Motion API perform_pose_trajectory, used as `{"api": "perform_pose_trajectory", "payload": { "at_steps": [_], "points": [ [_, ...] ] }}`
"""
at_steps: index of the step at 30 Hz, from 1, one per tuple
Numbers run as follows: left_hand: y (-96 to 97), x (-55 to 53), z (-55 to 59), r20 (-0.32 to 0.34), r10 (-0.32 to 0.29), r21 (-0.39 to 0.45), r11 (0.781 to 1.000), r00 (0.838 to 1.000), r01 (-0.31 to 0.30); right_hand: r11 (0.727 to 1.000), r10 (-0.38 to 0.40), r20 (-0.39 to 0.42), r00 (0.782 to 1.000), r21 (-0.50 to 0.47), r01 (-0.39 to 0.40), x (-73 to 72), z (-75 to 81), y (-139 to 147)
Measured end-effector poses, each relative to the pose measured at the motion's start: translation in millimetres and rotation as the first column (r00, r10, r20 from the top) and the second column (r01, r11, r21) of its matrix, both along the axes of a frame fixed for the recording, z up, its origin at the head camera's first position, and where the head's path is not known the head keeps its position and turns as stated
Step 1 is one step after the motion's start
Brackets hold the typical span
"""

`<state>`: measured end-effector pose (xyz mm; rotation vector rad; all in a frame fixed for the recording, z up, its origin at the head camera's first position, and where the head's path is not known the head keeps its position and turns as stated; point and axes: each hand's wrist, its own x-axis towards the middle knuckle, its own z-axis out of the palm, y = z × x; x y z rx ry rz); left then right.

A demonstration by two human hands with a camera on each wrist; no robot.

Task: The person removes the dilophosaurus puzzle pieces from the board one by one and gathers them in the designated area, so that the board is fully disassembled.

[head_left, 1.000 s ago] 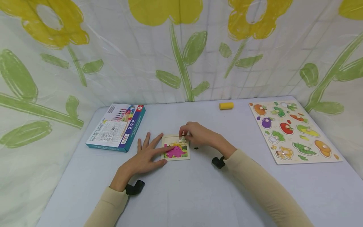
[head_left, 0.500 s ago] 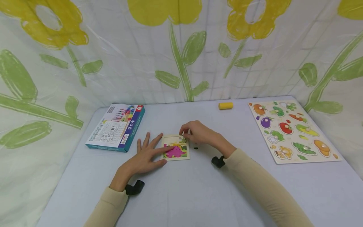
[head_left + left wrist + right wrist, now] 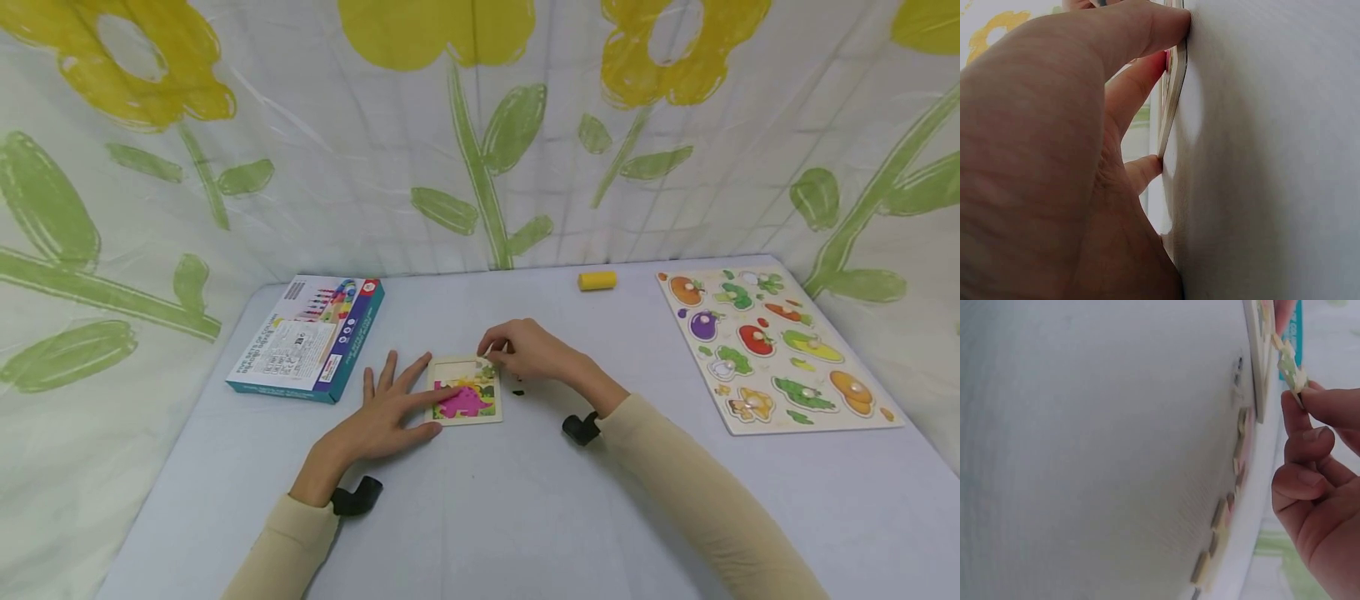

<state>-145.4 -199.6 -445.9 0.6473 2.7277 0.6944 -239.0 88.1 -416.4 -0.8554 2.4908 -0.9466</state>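
The small wooden tray puzzle (image 3: pixel 465 421) lies mid-table, with a pink dinosaur picture (image 3: pixel 467 404) in it and a bare strip along its upper left. My left hand (image 3: pixel 386 417) is spread at its left side; the index finger rests on the dinosaur, and the thumb touches the near left corner. At the upper right corner, my right hand (image 3: pixel 528 350) pinches a green and cream jigsaw piece (image 3: pixel 1291 369) between thumb and index finger. In the right wrist view the piece is tilted over the tray's edge. The other right fingers are curled.
A row of several jigsaw pieces (image 3: pixel 1240 444) lies beyond the right hand, hidden in the head view. A small black item (image 3: pixel 518 392) sits beside the tray. Around are a boxed set (image 3: pixel 300 342), a yellow cylinder (image 3: pixel 597 281) and a vegetable peg board (image 3: pixel 772 350).
The right hand has shifted slightly right at the tray's upper right corner, still pinching the piece, whose tilt has changed. The left hand has stayed in place.
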Motion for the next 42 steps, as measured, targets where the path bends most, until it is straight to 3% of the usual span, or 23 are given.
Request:
{"api": "perform_pose_trajectory", "payload": {
  "at_steps": [6, 12, 17, 26, 42],
  "points": [
    [-0.5, 0.5, -0.5, 0.005, 0.001, -0.004, 1.0, 1.0, -0.001, 1.0, 0.001, 0.047, 0.999, -0.018, 0.0, 1.2, 7.9, 9],
    [-2.0, 0.4, -1.8, 0.001, -0.004, 0.004, 1.0, 1.0, 0.004, 1.0, 0.003, 0.015, 1.0, -0.009, -0.003, 1.5, 10.5, 28],
    [-2.9, 1.0, -2.1, 0.007, -0.001, 0.008, 1.0, 1.0, 0.001, 1.0, -0.007, 0.013, 1.0, -0.004, 0.007, 4.1, 9.2, 45],
    [-3.9, 0.2, -3.5, 0.0, -0.008, 0.018, 1.0, 1.0, 0.008, 0.999, -0.034, -0.062, 0.997, 0.016, 0.035, 7.3, 6.1, 78],
    [-1.2, -0.8, -0.8, 0.001, -0.011, 0.016, 1.0, 1.0, 0.011, 0.995, -0.089, -0.079, 0.993, 0.045, 0.093, 10.0, -4.9, 121]
  ]
}}
